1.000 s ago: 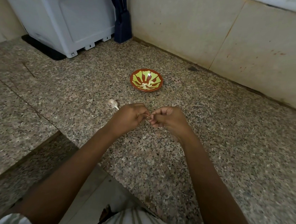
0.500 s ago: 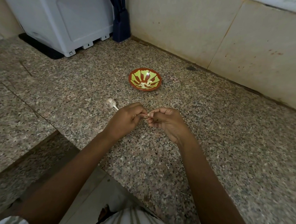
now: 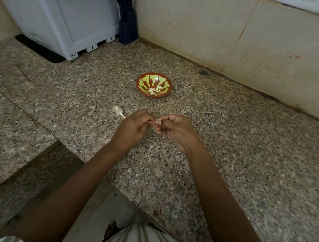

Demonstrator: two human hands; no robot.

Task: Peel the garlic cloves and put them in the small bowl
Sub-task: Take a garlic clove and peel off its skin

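A small garlic clove [image 3: 155, 122] shows pale between my fingertips, mostly hidden. My left hand [image 3: 134, 128] pinches it from the left and my right hand [image 3: 175, 130] pinches it from the right, both with curled fingers, just above the granite counter. Beyond them stands the small red and green bowl [image 3: 142, 79] with a few peeled cloves [image 3: 153, 90] in its bottom. A garlic bulb remnant with its stalk [image 3: 118, 110] lies on the counter just left of my left hand.
A white appliance [image 3: 68, 18] on a black mat stands at the back left, with a dark blue object [image 3: 127, 29] next to it. A tiled wall [image 3: 233, 32] runs along the back right. The counter [image 3: 245, 153] steps down at the near left.
Both hands stay together on the clove, with small finger movements. The view has shifted slightly; bowl and bulb lie where they were.
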